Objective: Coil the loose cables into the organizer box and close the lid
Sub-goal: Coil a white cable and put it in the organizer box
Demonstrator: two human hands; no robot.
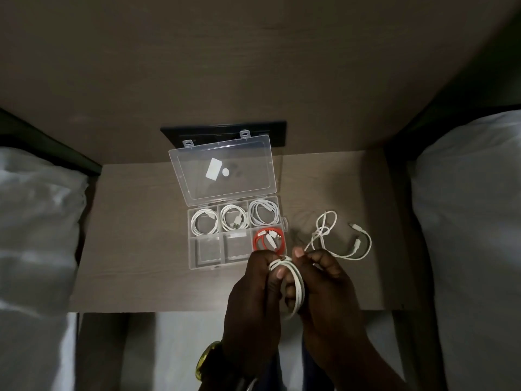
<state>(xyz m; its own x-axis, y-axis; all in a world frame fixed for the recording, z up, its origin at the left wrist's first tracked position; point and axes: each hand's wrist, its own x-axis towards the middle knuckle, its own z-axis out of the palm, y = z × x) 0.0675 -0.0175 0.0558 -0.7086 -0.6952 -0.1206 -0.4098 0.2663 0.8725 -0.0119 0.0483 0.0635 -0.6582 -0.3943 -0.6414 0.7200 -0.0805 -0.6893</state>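
Note:
A clear plastic organizer box (191,253) lies on the bedside table with its lid (267,165) standing open at the back. Its three back compartments each hold a coiled white cable (204,224). The front right compartment holds a red cable (260,240); the other two front compartments look empty. My left hand (255,294) and my right hand (324,289) both grip a white cable coil (297,289) in front of the box. The free end of this cable seems to run right toward a loose white cable (346,249) lying tangled on the table.
The wooden table (135,249) stands between two beds with white bedding (36,221). A dark socket panel (279,134) sits on the wall behind the lid. A gold watch (207,359) is on my left wrist.

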